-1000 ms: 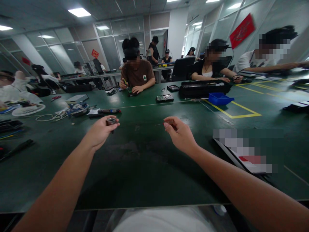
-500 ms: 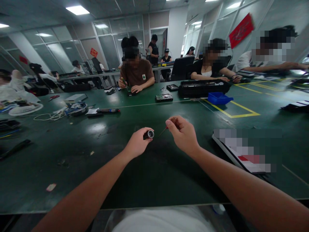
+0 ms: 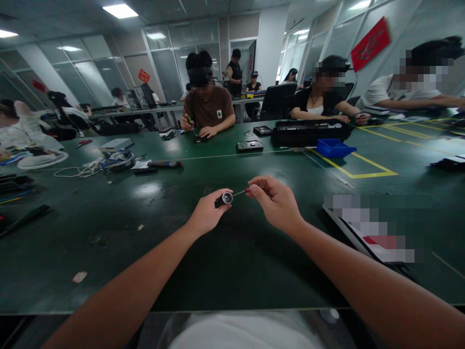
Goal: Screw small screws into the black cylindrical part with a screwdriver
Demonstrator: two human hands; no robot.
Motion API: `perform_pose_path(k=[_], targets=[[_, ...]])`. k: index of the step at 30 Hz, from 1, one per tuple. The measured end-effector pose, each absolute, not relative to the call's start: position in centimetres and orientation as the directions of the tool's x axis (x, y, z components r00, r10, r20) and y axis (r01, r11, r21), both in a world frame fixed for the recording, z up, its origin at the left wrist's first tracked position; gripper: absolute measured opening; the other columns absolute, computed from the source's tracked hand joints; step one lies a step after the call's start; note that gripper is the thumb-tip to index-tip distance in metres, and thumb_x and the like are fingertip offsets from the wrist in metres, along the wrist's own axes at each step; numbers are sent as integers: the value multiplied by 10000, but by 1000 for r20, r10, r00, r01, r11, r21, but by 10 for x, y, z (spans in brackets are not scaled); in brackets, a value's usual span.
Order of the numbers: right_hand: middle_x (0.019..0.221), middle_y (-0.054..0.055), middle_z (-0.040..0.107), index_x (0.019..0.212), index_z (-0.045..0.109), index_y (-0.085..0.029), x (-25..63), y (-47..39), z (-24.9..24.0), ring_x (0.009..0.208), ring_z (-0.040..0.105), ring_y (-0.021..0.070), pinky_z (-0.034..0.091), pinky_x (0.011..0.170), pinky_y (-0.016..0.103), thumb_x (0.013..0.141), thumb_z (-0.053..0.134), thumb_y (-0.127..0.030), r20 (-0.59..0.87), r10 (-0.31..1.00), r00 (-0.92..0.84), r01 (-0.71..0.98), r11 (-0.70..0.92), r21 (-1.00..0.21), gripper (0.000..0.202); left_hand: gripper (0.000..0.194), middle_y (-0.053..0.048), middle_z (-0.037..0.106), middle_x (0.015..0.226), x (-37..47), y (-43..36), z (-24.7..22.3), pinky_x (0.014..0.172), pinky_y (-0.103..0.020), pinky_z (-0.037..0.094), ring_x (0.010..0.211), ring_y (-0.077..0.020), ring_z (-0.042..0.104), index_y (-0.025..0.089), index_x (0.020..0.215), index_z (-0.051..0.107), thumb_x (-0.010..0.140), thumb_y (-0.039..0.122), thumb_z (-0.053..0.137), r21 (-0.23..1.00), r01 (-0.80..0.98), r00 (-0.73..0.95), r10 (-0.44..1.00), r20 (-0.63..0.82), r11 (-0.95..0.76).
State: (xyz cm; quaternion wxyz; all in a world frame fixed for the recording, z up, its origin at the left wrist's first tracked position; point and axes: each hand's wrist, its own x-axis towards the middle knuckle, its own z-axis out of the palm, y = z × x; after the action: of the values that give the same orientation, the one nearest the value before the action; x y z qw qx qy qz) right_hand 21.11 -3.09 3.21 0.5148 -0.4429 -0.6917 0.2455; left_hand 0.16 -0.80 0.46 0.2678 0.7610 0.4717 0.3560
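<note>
My left hand (image 3: 208, 213) is closed around a short dark cylinder (image 3: 227, 198) with a silvery ring at its open end, which faces me. What is inside the ring is too small to make out. Pinched in my right hand (image 3: 273, 199) is a screwdriver (image 3: 247, 190) with a thin metal shaft and a reddish handle, mostly covered by my fingers. Its shaft points left, and the tip is at the cylinder's rim; I cannot tell whether it goes inside. Both hands are above the green table (image 3: 232, 271).
A notebook-like item (image 3: 359, 232) lies to the right. Ahead are a blue tray (image 3: 334, 148), a circuit-board device (image 3: 250, 146) and a long black case (image 3: 312, 133). A dark tool (image 3: 165, 164) and cables (image 3: 118, 160) lie to the left. Across the table, a person (image 3: 209, 104) works.
The screwdriver's shaft has swung up from pointing down-left to nearly level, and its tip has come to the cylinder's rim. The cylinder's open end has turned more towards me.
</note>
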Motion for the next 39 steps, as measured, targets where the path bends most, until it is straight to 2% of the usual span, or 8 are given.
perform_pose_path(k=[5,10,12,17,23,28,35,39], targets=[[867,47,756,1006,654,-207,211,-31,34,819,725,196,528,742,333,941,564,-374,500,863,-77,374,490,-787,201,401,-35,676,1265,2,-8,4,1117,-436,403,1219,-244,593,254,1236,657,843,174,683,746,523,303,908,291,-413],[669,16,687,815,664,-201,211,-33,39,605,631,168,432,572,297,886,632,-472,482,876,-11,532,414,-739,282,409,-37,669,1279,1,-9,3,1124,-444,397,1226,-249,587,260,1251,653,849,194,690,719,546,309,902,302,-429],[692,17,689,849,659,-204,211,-33,40,615,623,170,430,576,298,893,622,-443,483,875,-42,541,427,-725,246,415,-38,663,1287,0,-8,2,1126,-446,396,1234,-250,582,265,1260,648,852,206,691,710,551,312,897,312,-439],[871,32,717,995,618,-214,211,-33,40,783,666,182,475,698,309,919,545,-279,491,858,-152,511,493,-704,124,414,-46,657,1291,-3,-5,1,1118,-439,401,1231,-247,580,256,1267,639,858,211,681,692,563,303,892,335,-451],[610,-13,613,877,658,-216,210,-32,41,571,589,158,411,578,293,991,440,-421,437,892,-116,568,421,-707,321,398,-48,665,1266,-3,-6,3,1089,-442,417,1202,-251,589,259,1255,643,861,212,676,658,600,313,890,330,-455],[734,19,670,1014,653,-200,210,-32,42,644,618,172,422,606,300,976,447,-343,462,879,-115,584,436,-685,253,399,-41,686,1180,-3,-5,3,1021,-420,450,1110,-238,618,272,1247,648,855,205,683,634,613,335,882,332,-471],[760,23,684,968,639,-212,208,-31,40,662,623,174,434,614,298,957,492,-348,437,893,-110,551,421,-721,201,387,-40,684,1191,-4,-6,4,1025,-392,453,1122,-227,619,258,1227,658,849,174,676,643,597,336,878,342,-479],[685,5,652,918,644,-220,208,-31,39,621,607,168,417,588,291,968,486,-404,443,891,-98,555,419,-719,248,387,-42,685,1201,-3,-6,4,1039,-401,448,1136,-233,617,258,1224,662,847,175,680,647,597,340,880,332,-475]])
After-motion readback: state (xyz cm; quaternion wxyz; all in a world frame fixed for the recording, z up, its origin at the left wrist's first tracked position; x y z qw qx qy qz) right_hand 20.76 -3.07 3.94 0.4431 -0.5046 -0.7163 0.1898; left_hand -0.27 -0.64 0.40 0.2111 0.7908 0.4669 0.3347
